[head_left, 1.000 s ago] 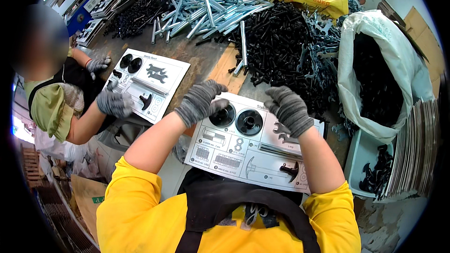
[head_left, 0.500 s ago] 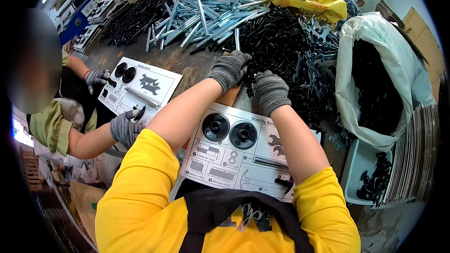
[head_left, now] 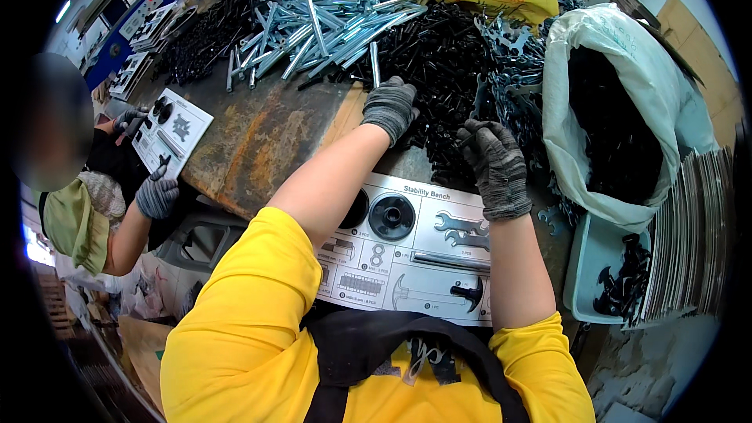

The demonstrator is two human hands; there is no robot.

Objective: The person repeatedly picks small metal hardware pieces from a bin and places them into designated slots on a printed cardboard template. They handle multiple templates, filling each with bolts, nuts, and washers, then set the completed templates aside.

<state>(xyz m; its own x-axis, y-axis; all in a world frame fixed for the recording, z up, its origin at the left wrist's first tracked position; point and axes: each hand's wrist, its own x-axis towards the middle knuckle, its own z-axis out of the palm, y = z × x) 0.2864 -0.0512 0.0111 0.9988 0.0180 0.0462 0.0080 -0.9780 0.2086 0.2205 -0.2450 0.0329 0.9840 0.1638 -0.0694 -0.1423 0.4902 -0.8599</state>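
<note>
My left hand (head_left: 390,111), in a grey knit glove, is at the near edge of a pile of black bolts (head_left: 442,51). Its fingers are curled and their tips hidden; just beyond them a silver tube (head_left: 374,65) sticks out from the heap. My right hand (head_left: 497,164), gloved alike, is raised to the right of the bolts with fingers bent together. Something dark shows at its fingertips, too small to name. Below my forearms lies a white printed card (head_left: 427,262) with black discs (head_left: 392,216), wrenches (head_left: 462,229), a metal tube and a black hooked piece (head_left: 468,294); I cannot tell which are only pictures.
More silver tubes (head_left: 321,27) and loose wrenches (head_left: 513,70) are heaped farther back. To the right stand a white sack (head_left: 560,110) of black parts, a pale bin (head_left: 581,266) and stacked cardboard (head_left: 685,227). At left a co-worker's gloved hands (head_left: 158,188) hold a similar card (head_left: 196,119).
My right hand has moved right, away from my left hand, which stays by the bolts. The view has shifted slightly. The co-worker's card has moved farther left.
</note>
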